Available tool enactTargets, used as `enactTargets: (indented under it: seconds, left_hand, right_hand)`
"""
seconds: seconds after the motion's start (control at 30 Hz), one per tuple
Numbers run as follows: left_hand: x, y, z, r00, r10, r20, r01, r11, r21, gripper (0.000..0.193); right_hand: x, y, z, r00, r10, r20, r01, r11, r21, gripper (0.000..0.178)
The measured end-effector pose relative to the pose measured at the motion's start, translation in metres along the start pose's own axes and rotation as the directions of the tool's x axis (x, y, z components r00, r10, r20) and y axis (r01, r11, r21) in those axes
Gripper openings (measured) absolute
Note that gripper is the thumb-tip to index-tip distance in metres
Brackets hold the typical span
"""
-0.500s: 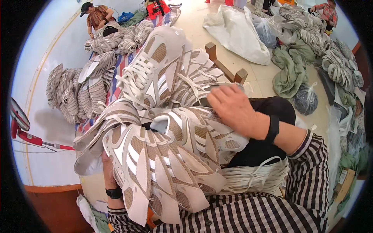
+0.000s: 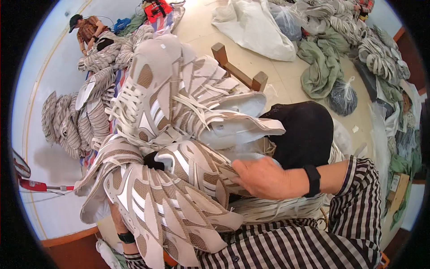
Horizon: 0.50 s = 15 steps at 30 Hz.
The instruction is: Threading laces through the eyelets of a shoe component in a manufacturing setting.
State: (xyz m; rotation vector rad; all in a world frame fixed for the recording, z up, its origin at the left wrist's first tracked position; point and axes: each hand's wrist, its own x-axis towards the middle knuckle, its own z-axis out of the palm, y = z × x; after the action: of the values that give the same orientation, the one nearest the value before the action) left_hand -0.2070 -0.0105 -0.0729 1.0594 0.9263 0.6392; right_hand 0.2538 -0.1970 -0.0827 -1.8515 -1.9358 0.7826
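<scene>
A fanned stack of beige and brown mesh shoe uppers (image 2: 165, 201) lies across my lap. My right hand (image 2: 262, 178) is closed, thumb and fingers at the edge of a shoe upper (image 2: 192, 166) in the middle of the pile. My left hand is hidden behind the stack's left side; only its forearm and dark wristband show. Farther up, a laced shoe upper (image 2: 145, 89) rests on more nested uppers, and one upper's pale inner lining (image 2: 242, 130) faces up near my right hand. A bundle of white laces (image 2: 277, 208) sits under my right wrist.
A wooden frame (image 2: 239, 74) stands beyond the pile. Bundled uppers (image 2: 74, 121) lie along the left wall, where another person (image 2: 92, 33) sits. A white sack (image 2: 257, 31), green cloth (image 2: 320, 67) and a tied plastic bag (image 2: 343, 98) are on the right-hand floor.
My right hand has moved down and toward me, from above the uppers to the edge of one. An upper's pale lining now shows. The view has shifted, moving the scene left.
</scene>
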Motion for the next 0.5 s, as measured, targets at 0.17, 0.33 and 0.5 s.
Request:
enactTargets:
  seconds: [0.17,0.33,0.5]
  left_hand:
    - [0.03,-0.014,0.019,0.999,-0.015,0.028,0.014,0.999,0.029,0.053]
    - [-0.02,-0.067,0.092,0.998,-0.013,0.058,0.01,0.999,0.044,0.053]
    - [-0.041,-0.085,0.116,0.994,-0.043,0.101,0.032,0.994,0.104,0.052]
  right_hand:
    - [0.036,0.049,-0.035,0.75,-0.276,-0.601,0.064,0.935,-0.348,0.03]
    - [0.034,0.083,-0.018,0.994,0.044,-0.097,-0.074,0.942,-0.328,0.046]
    - [0.0,0.021,0.005,0.954,-0.237,-0.184,0.049,0.729,-0.682,0.047]
